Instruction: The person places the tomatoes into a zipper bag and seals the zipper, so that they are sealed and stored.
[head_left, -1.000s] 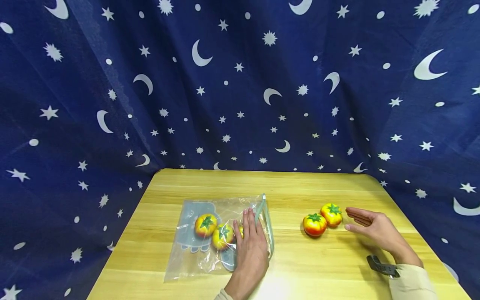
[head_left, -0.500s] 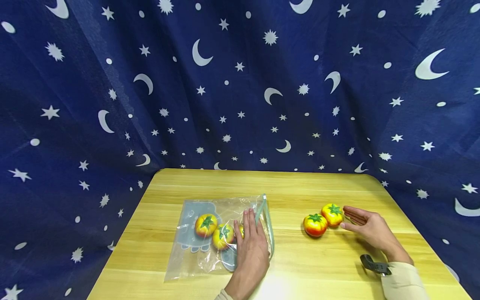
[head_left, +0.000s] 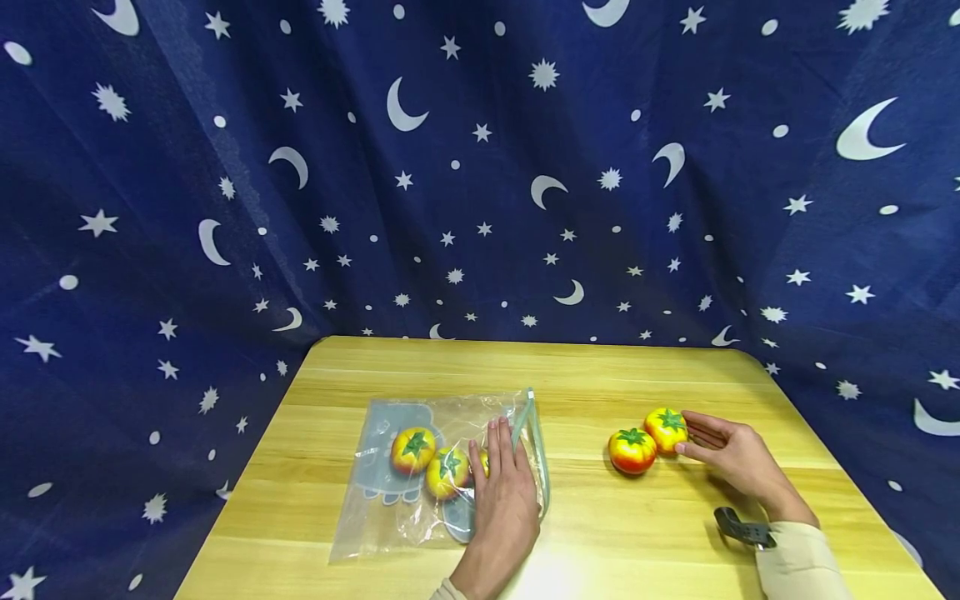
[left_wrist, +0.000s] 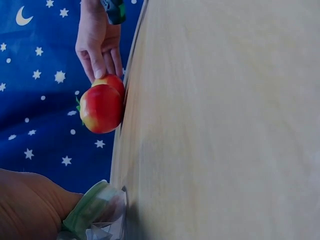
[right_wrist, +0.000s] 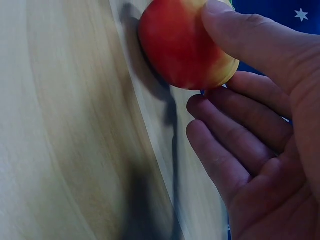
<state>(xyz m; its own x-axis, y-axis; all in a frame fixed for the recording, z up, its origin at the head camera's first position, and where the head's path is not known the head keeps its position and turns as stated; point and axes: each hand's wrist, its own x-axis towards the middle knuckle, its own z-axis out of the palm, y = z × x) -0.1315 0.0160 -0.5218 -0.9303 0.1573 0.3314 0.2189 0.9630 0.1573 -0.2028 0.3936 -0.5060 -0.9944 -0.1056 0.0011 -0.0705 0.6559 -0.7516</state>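
The left hand point(head_left: 502, 508) is lying flat and straight-fingered on a clear bag point(head_left: 351, 529) toward the desk's point(head_left: 585, 375) left edge, three tomatoes point(head_left: 412, 451) already sitting inside, while the right hand point(head_left: 738, 461), thumb parted from fingers, is touching the farther tomato point(head_left: 663, 429) of two remaining outside, nearer the right edge.

The bag point(head_left: 360, 525) lies on the table point(head_left: 637, 367). In bag: three tomatoes point(head_left: 412, 451). On bag's right end: left hand point(head_left: 502, 504). Right of bag: tomato pair point(head_left: 632, 452); farther right, right hand point(head_left: 738, 460). Behind bag: curtain point(head_left: 480, 167).
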